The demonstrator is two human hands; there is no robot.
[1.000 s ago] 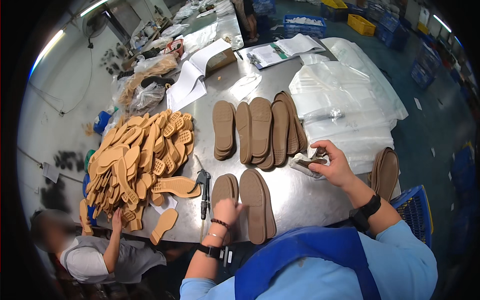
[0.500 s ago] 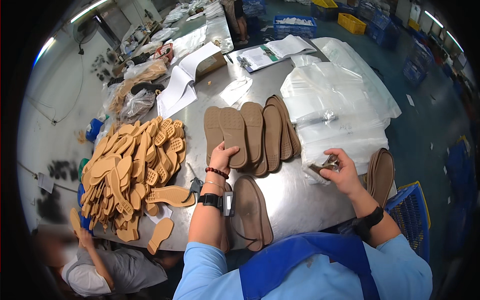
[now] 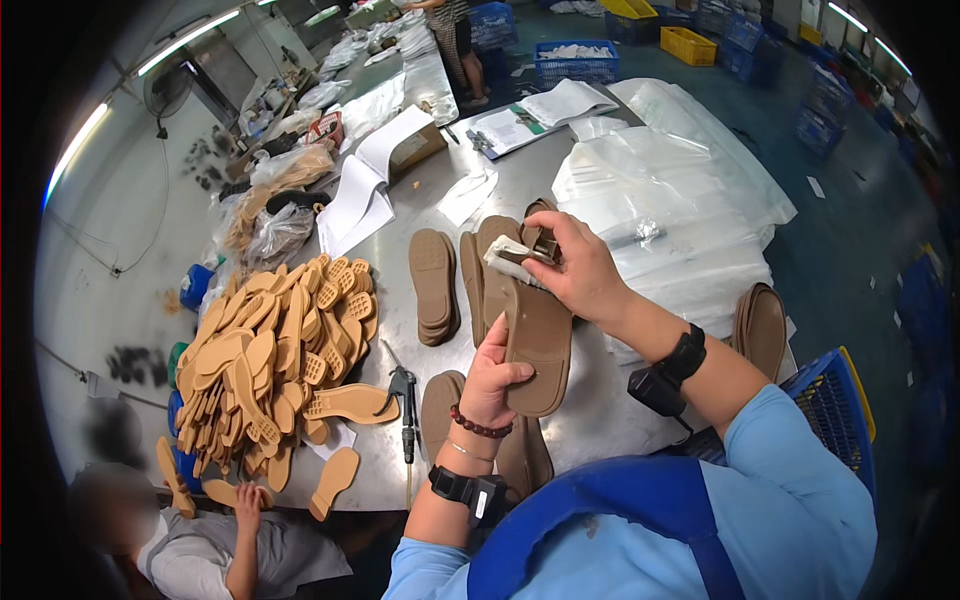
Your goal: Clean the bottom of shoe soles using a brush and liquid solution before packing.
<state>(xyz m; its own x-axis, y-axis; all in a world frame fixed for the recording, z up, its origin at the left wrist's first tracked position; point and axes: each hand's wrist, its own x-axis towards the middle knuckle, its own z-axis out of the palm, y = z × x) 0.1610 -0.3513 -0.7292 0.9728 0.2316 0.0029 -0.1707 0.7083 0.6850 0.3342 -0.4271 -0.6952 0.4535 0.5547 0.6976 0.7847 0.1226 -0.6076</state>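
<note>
Bare metal shines across your workbench (image 3: 615, 405), with a heap of tan soles (image 3: 260, 370) on its left side and clear plastic bags (image 3: 660, 190) spread at its far right. Your left hand (image 3: 488, 380) is closed on the left edge of a brown sole (image 3: 540, 365), thumb laid over the upper face near the end closest to you, most of the fingers hidden. That sole is raised in front of you, hiding part of the brown soles lined up behind it. Your right hand (image 3: 578, 268) pinches a white cloth (image 3: 513, 260) and a small dark, shiny piece (image 3: 546, 246) between thumb and fingers, over the sole's far end; whether the cloth presses on it, you cannot tell. An air blow gun (image 3: 405, 400) lies between the tan heap and your left hand.
</note>
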